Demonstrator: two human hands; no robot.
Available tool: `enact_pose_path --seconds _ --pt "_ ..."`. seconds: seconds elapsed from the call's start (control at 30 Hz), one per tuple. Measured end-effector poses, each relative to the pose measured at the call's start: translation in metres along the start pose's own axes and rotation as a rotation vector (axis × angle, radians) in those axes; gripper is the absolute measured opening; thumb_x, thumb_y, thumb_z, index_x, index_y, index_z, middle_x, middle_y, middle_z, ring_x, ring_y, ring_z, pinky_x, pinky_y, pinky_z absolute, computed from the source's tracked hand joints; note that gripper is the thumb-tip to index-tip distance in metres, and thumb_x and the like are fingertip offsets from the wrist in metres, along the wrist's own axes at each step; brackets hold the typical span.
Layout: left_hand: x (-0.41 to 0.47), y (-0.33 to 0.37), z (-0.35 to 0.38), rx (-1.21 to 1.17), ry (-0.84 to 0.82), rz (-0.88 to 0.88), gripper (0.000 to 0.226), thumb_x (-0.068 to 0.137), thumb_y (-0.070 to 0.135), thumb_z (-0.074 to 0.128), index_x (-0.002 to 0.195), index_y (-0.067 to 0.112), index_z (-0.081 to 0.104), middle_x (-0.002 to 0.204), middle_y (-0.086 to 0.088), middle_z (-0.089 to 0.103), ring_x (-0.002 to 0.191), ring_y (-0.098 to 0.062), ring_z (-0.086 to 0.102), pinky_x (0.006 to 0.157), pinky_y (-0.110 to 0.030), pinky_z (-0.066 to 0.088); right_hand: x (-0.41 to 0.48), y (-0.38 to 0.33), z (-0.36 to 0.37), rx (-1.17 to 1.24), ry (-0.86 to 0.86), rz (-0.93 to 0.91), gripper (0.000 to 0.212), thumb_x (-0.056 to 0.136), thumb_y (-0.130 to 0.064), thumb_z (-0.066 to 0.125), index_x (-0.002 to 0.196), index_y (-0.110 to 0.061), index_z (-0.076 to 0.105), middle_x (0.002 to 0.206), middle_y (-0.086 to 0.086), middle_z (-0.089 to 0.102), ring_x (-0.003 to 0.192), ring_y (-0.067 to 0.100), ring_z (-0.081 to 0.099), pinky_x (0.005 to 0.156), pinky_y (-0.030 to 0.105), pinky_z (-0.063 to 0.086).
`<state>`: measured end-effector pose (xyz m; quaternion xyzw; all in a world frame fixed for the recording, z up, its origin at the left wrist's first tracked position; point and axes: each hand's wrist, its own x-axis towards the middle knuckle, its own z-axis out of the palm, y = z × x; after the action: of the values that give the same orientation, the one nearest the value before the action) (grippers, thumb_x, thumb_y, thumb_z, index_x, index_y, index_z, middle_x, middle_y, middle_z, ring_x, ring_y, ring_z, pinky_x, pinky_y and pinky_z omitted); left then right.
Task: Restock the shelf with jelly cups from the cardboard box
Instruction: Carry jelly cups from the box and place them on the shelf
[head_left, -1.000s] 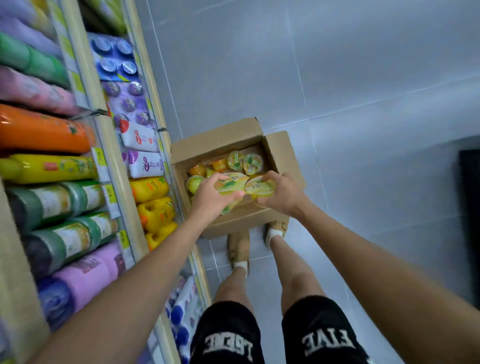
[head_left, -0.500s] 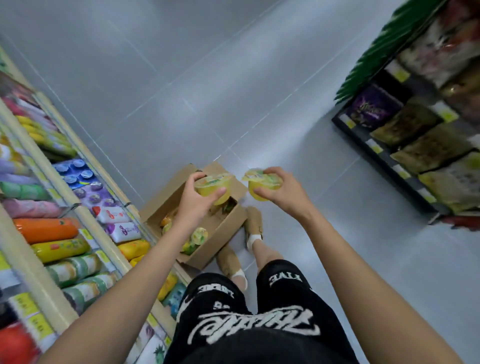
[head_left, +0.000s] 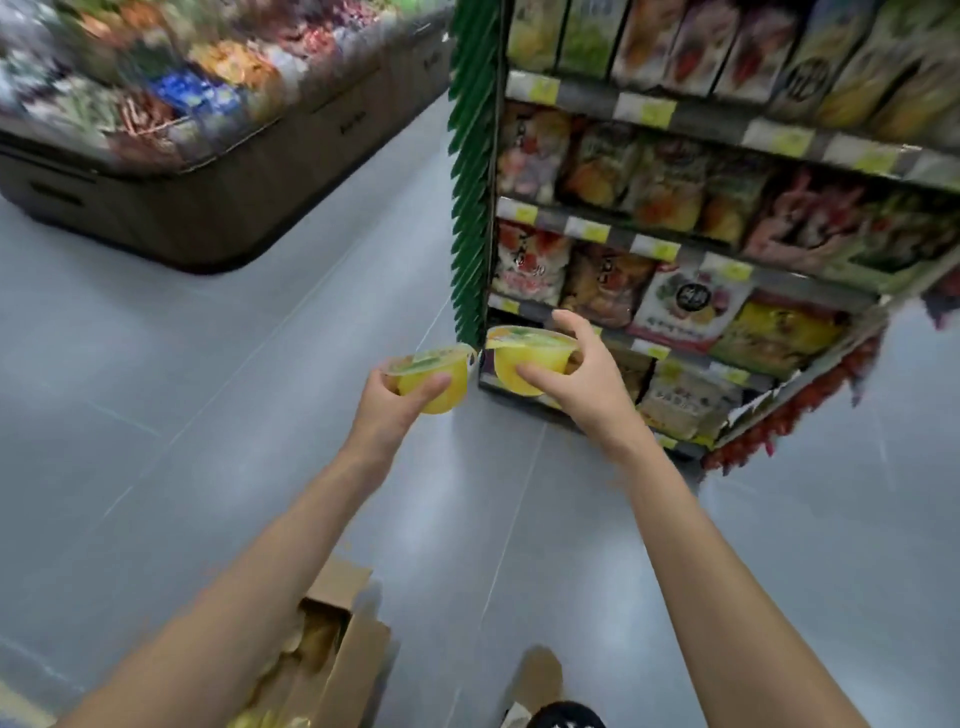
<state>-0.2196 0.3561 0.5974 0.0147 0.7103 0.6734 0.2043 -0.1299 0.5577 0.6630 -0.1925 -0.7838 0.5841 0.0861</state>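
Floor (head_left: 208, 415): grey tiles, lies under both grips, takes up most of the view.
Snack shelf (head_left: 691, 122): ahead & right of R grip (head_left: 587, 384); several tiers of bagged snacks, yellow price tags on the rails; bag print too blurred to read.
Display bin (head_left: 208, 208): dark-sided, well ahead & left of L grip (head_left: 387, 410); heaped w/ mixed goods, blurred.
Green strip (head_left: 470, 182): runs up shelf's near corner, ends just above R cup (head_left: 524, 358).
Cardboard box (head_left: 358, 670): on floor, well below L grip, beside L forearm; flaps open; yellow contents inside, count not readable.
L grip: curled round L cup (head_left: 449, 389), thumb across near wall, fingers hidden behind far side.
R grip: curled round R cup, thumb on near wall, fingers round far side, one finger standing above the rim.
L cup: yellow jelly, film lid on, held in the air, slight tilt.
R cup: same type, lid on, just right of L cup; rims v. close, contact cannot be told.
Shoe (head_left: 537, 673): tan, on floor, well below R grip at bottom edge.
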Motion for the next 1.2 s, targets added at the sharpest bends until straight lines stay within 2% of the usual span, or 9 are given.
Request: enact_pose_path --seconds 0.2,0.37,0.5,0.63,0.77,0.9,1.03,1.1,1.2 --pt "0.037 0.101 0.115 -0.076 -0.060 0.192 0.107 0.042 0.057 0.087 0.127 0.003 0.050 0.120 -0.014 0.064 0.109 -0.027 0.063 0.097 -0.044 0.050 0.052 -0.035 -0.121 -0.048 0.141 -0.068 0.082 0.080 -0.040 0.075 0.146 -0.025 0.030 0.145 0.001 0.037 0.131 0.018 0.036 0.095 0.029 0.039" --pt "0.057 0.169 0.181 -0.119 -0.100 0.271 0.114 0.035 0.071 0.085 0.126 0.010 0.052 0.120 -0.008 0.064 0.111 -0.026 0.061 0.100 -0.048 0.046 0.082 -0.065 -0.191 0.022 0.208 -0.133 0.090 0.074 -0.045 0.078 0.147 -0.023 0.028 0.148 0.006 0.036 0.131 0.027 0.043 0.101 0.048 0.046" --pt "0.070 0.215 0.215 -0.118 -0.115 0.349 0.121 0.034 0.074 0.083 0.131 0.012 0.046 0.125 -0.006 0.061 0.114 -0.025 0.059 0.102 -0.047 0.045 0.097 -0.090 -0.228 0.020 0.255 -0.202 0.090 0.076 -0.043 0.078 0.147 -0.021 0.028 0.151 0.007 0.033 0.135 0.023 0.037 0.106 0.046 0.042" --pt "0.087 0.259 0.243 -0.105 -0.129 0.425 0.132 0.032 0.078 0.080 0.138 0.010 0.040 0.131 -0.008 0.055 0.119 -0.026 0.055 0.104 -0.047 0.043 0.119 -0.118 -0.261 0.024 0.302 -0.271 0.086 0.077 -0.036 0.078 0.146 -0.016 0.030 0.141 0.005 0.045 0.122 0.019 0.050 0.103 0.041 0.045" --pt "0.119 0.299 0.262 -0.113 -0.125 0.488 0.131 0.033 0.079 0.078 0.138 0.011 0.041 0.131 -0.008 0.055 0.119 -0.026 0.055 0.105 -0.046 0.042 0.152 -0.147 -0.287 -0.003 0.345 -0.338 0.084 0.076 -0.035 0.078 0.144 -0.014 0.033 0.133 0.003 0.052 0.115 0.019 0.055 0.093 0.034 0.051" --pt "0.159 0.342 0.276 -0.129 -0.113 0.552 0.125 0.033 0.078 0.078 0.134 0.011 0.044 0.125 -0.006 0.060 0.112 -0.023 0.059 0.101 -0.045 0.046 0.192 -0.178 -0.306 -0.024 0.390 -0.415 0.083 0.078 -0.032 0.077 0.145 -0.013 0.031 0.119 -0.004 0.054 0.094 -0.001 0.056 0.071 0.014 0.049" --pt "0.200 0.392 0.287 -0.111 -0.141 0.622 0.118 0.042 0.072 0.081 0.134 0.011 0.039 0.122 -0.004 0.059 0.111 -0.020 0.059 0.099 -0.042 0.048 0.239 -0.214 -0.319 -0.034 0.454 -0.469 0.085 0.075 -0.035 0.080 0.143 -0.012 0.035 0.123 -0.002 0.058 0.105 0.012 0.060 0.091 0.031 0.052" --pt "0.219 0.419 0.290 -0.081 -0.128 0.676 0.094 0.062 0.056 0.081 0.133 0.009 0.039 0.116 0.000 0.058 0.104 -0.014 0.058 0.094 -0.033 0.049 0.264 -0.234 -0.323 -0.034 0.472 -0.492 0.081 0.074 -0.036 0.081 0.139 -0.012 0.039 0.120 -0.001 0.061 0.106 0.014 0.062 0.092 0.033 0.052" --pt "0.252 0.458 0.291 -0.005 -0.066 0.756 0.086 0.073 0.048 0.076 0.138 0.009 0.036 0.129 -0.006 0.052 0.118 -0.021 0.051 0.100 -0.034 0.044 0.301 -0.263 -0.325 -0.015 0.491 -0.535 0.072 0.075 -0.032 0.080 0.134 -0.012 0.044 0.113 -0.002 0.062 0.103 0.015 0.063 0.088 0.032 0.055"
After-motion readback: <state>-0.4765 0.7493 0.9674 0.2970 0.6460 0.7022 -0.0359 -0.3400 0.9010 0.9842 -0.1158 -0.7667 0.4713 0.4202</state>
